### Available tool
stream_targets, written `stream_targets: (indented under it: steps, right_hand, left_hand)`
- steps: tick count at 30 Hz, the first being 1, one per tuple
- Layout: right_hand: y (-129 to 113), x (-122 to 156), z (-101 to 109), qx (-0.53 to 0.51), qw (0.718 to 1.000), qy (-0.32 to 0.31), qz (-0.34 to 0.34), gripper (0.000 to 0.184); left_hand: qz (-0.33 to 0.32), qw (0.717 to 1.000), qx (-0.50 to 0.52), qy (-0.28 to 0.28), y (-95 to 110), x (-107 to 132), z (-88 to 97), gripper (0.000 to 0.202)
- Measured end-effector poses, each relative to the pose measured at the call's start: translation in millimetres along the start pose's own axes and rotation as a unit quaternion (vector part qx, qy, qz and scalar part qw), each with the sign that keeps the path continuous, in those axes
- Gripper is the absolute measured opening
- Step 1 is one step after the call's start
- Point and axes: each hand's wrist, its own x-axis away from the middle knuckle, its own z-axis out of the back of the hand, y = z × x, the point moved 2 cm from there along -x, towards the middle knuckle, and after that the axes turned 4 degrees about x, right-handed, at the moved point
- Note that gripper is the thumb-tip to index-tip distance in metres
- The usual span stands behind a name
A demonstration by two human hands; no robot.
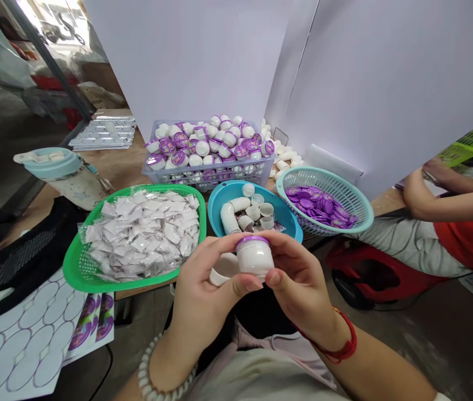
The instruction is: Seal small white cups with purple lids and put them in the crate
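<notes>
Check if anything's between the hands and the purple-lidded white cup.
Left hand and right hand both touch the purple-lidded cup directly; only a second white cup sits between it and the left palm.

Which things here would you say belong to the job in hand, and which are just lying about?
Probably part of the job:
held white tub, purple-lidded
loose white cups
purple lids
lidded tubs
wrapped white packets

Probably just lying about:
blue-lidded tumbler
black mesh item
</notes>
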Motion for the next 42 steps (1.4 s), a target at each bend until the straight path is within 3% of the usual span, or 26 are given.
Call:
stream_targets:
  steps: [5,12,15,17,19,21,23,27,32,37,42]
  right_hand:
    - [-1,1,-4,0.011,1.0,0.001,0.0,0.044]
    - [-2,1,-3,0.014,1.0,-0.022,0.014,0.039]
    - [-1,-1,4,0.09,0.994,0.002,0.069,0.039]
    - [-2,-4,8,0.148,0.98,0.008,0.135,0.043]
    - [-5,-6,9,0.188,0.964,-0.023,0.189,0.046]
    - [-7,-9,9,0.2,0.954,-0.07,0.211,0.047]
    - [-7,-11,11,0.173,0.961,-0.102,0.189,0.05]
    - [-4,-19,19,0.081,0.985,-0.128,0.085,0.051]
    - [-5,-27,26,0.082,0.979,-0.182,0.031,0.05]
    - [-5,-30,33,0.019,0.975,-0.222,-0.019,0.049]
    - [-2,-32,43,0.001,0.985,-0.169,-0.021,0.057]
  left_hand:
    - [-0.031,0.996,-0.056,0.058,5,9,-2.7,0.039]
    - [-0.041,0.993,-0.087,0.068,2,14,-0.3,0.04]
    - [0.034,0.997,-0.054,0.048,-6,11,2.3,0.05]
    - [0.12,0.992,0.039,0.011,-13,10,1.4,0.066]
    - [0.194,0.969,0.152,-0.029,-17,9,-1.2,0.072]
    - [0.224,0.95,0.214,-0.041,-18,7,-2.5,0.065]
    - [0.206,0.959,0.19,-0.028,-15,5,-0.9,0.053]
    - [0.092,0.996,0.02,0.007,-7,4,3.9,0.041]
    - [0.001,0.991,-0.13,0.037,-4,8,3.4,0.043]
    - [-0.048,0.986,-0.161,0.004,-7,9,3.9,0.034]
    - [-0.016,0.989,-0.145,0.015,-9,6,9.8,0.037]
